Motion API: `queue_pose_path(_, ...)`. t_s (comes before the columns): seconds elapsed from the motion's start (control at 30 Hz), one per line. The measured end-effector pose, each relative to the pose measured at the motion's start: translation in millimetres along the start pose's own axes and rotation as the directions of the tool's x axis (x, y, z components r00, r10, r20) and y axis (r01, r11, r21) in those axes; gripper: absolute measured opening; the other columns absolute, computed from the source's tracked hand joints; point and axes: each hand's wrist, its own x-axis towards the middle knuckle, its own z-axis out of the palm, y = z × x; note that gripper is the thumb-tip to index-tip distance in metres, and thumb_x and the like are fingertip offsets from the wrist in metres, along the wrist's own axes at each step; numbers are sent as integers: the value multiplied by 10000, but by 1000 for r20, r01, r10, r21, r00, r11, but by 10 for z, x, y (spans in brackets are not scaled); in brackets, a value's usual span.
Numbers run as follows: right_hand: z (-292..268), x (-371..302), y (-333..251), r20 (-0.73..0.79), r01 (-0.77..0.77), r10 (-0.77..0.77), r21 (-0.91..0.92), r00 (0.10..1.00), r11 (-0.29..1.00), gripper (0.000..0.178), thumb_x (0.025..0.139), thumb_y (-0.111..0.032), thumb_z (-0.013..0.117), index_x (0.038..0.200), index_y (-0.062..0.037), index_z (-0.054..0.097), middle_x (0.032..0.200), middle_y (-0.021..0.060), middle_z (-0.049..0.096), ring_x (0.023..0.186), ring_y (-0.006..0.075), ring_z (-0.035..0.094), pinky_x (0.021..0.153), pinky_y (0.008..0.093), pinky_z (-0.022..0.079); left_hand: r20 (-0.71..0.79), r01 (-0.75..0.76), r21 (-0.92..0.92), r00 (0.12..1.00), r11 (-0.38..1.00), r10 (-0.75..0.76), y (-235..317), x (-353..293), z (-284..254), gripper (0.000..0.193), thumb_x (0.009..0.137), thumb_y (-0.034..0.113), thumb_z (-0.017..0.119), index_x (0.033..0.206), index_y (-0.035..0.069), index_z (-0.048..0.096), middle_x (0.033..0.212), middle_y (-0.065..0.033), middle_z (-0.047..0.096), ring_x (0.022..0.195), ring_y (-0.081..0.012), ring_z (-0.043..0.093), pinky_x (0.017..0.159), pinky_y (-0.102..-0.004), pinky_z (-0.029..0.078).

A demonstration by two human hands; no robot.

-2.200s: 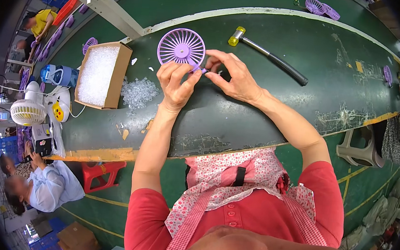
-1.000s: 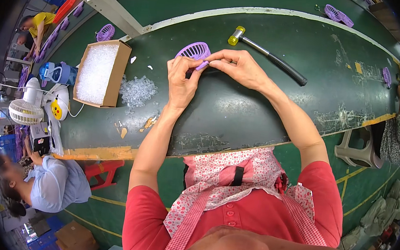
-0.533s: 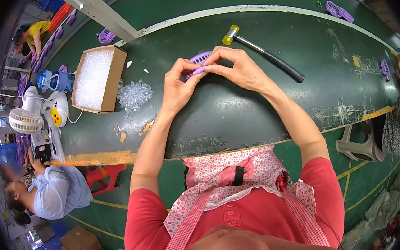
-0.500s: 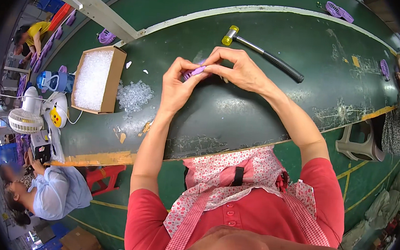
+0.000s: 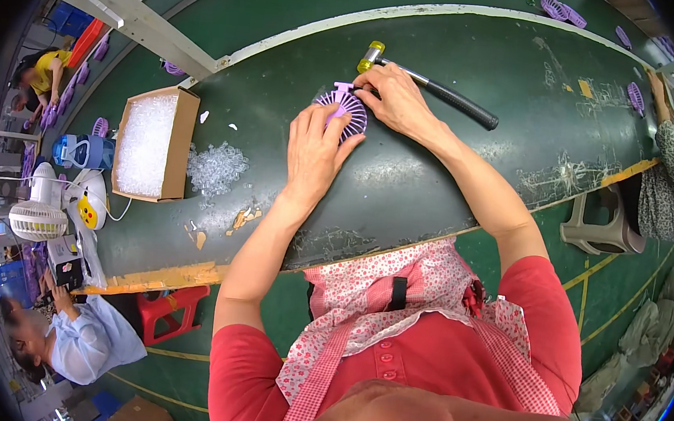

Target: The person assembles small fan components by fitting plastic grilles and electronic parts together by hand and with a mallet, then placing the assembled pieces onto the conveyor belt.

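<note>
Far left, beyond the bench: a white desk fan point(image 5: 35, 220) and a person in a pale blue top point(image 5: 89, 341) below it.

On the dark green bench point(image 5: 538, 108), left part: open cardboard box point(image 5: 153, 145) filled with small clear plastic pieces. Just beside its right wall, a loose heap of the same clear pieces point(image 5: 216, 169) lies on the surface.

Centre: left hand point(image 5: 316, 148) lies flat, palm down, fingers spread and straight, pressing on the near-left edge of a purple round fan grille point(image 5: 344, 111). The grille lies flat on the bench under both hands (only its ribbed upper part shows).

Right hand point(image 5: 397, 99) bears on the grille's right rim, fingers curled down over the edge; whether it actually pinches the rim, cannot tell.

Just behind the right hand: hammer with yellow head point(image 5: 369, 55) and black handle, lying on the bench, handle running off to the right. Not held.

Far right, bench end: another person's patterned sleeve point(image 5: 673, 172).
</note>
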Motion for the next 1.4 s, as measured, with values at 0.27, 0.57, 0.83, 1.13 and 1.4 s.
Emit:
queue_pose_path(0.27,59,-11,-57,-124,44,-73,-223,990,974,114,864,-116,668,929,-34,715,890,107,688,906,284,603,817,403,445,-28,-4,-13,1000,1000,4,1,9,2,387,752,205,799,1082,73,647,1155,-85,606,1068,-294,558,884,-423,463)
queue_pose_path(0.57,-340,19,243,-107,-22,-26,-429,994,903,253,902,-163,646,1141,-81,633,1035,102,625,981,318,576,834,429,457,-35,29,37,999,999,-28,-38,25,-64,393,753,170,784,1111,68,657,1168,-82,626,1067,-273,604,869,-387,521)
queue_pose_path(0.83,-463,134,-236,-202,47,-62,-78,977,996,239,963,-107,584,1183,-23,623,835,157,585,728,330,602,670,403,492,-31,62,50,998,997,-60,-55,17,-42,378,770,186,771,1112,74,653,1153,-68,622,1063,-261,604,833,-372,544)
queue_pose_path(1.13,-216,112,-137,-32,45,-59,-335,998,941,221,952,-240,589,1083,-82,672,950,157,696,846,363,672,687,462,530,-67,40,23,997,999,-39,-74,-27,-60,359,766,247,773,1069,97,653,1086,-55,619,992,-239,612,792,-344,557)
queue_pose_path(1.4,-111,110,58,-239,136,-188,-216,953,967,271,891,-53,646,1160,-23,643,1127,143,612,1020,327,582,882,396,465,-212,236,181,957,955,-197,-590,46,-451,126,843,130,683,957,78,687,939,-76,667,899,-275,633,758,-395,520)
